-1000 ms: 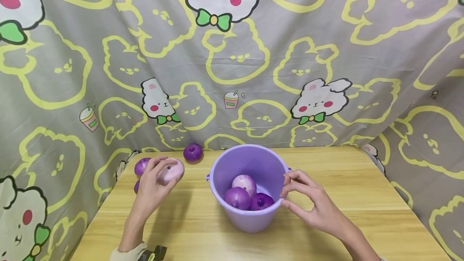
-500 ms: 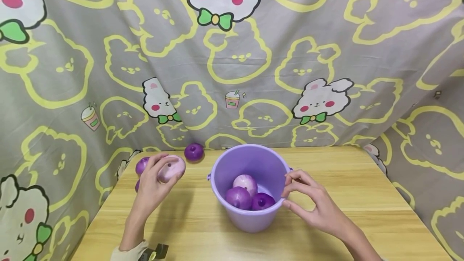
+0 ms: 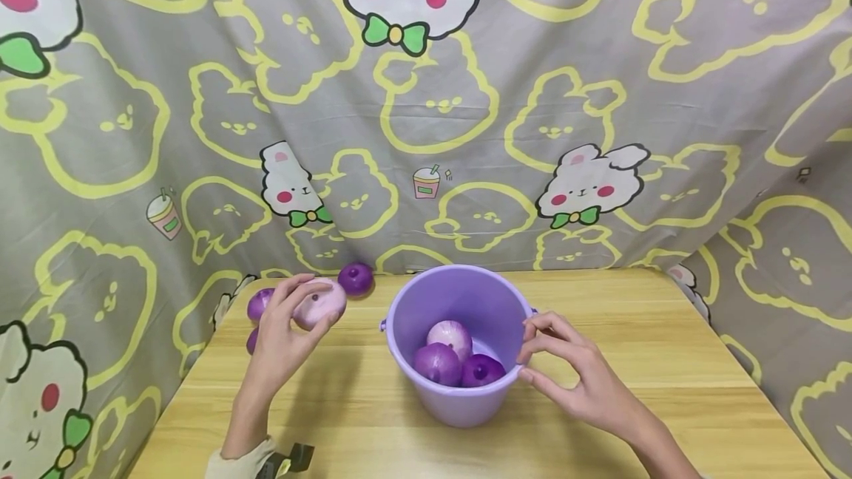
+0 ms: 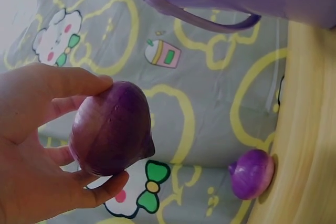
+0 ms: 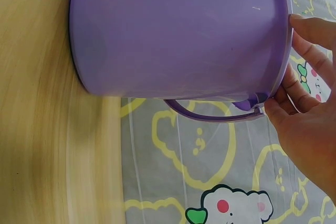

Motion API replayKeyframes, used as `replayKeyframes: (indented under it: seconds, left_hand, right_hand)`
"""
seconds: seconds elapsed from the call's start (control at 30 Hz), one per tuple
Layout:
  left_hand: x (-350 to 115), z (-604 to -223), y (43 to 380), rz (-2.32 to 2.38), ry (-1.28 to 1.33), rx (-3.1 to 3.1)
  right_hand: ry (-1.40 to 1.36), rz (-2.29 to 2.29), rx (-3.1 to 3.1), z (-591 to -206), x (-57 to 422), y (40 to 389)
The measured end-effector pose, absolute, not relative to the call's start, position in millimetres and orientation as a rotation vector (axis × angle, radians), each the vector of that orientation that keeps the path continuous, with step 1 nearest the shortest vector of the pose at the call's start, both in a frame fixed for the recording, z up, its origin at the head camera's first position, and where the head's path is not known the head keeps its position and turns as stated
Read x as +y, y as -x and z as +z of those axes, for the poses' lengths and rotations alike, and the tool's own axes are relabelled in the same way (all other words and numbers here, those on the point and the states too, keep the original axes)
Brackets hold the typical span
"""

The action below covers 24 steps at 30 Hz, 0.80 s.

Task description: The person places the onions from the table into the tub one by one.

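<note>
My left hand (image 3: 282, 335) grips a purple onion (image 4: 113, 129) between thumb and fingers, raised above the table left of the bucket. In the head view this onion (image 3: 321, 305) shows its pale end. My right hand (image 3: 575, 372) pinches the right rim of a lavender bucket (image 3: 459, 406); the right wrist view shows thumb and fingers at the rim of that bucket (image 5: 178, 35). Inside lie a pale onion (image 3: 449, 337), a purple onion (image 3: 437, 364) and a darker onion (image 3: 482, 370).
One dark purple onion (image 3: 356, 279) stands at the table's back edge. Two more, an upper onion (image 3: 258, 304) and a lower onion (image 3: 251, 341), are partly hidden behind my left hand. A patterned curtain (image 3: 439, 131) rises behind the wooden table (image 3: 632, 331).
The left hand has shifted slightly up and to the right with the onion. The right hand and bucket stay almost where they were.
</note>
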<state>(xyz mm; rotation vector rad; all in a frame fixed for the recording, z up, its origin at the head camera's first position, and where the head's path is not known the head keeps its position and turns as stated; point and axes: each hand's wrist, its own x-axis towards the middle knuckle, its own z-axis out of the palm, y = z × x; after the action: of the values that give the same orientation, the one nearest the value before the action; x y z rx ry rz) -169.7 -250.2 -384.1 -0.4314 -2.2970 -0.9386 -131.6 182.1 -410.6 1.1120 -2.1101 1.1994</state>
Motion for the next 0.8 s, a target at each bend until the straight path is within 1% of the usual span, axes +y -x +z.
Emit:
replayKeyframes:
  seconds: [0.8]
  left_hand:
    - [-234, -363, 162, -1.026, 0.49, -2.247]
  right_hand:
    - [-1.126, 1.207, -2.099, -411, 182, 132]
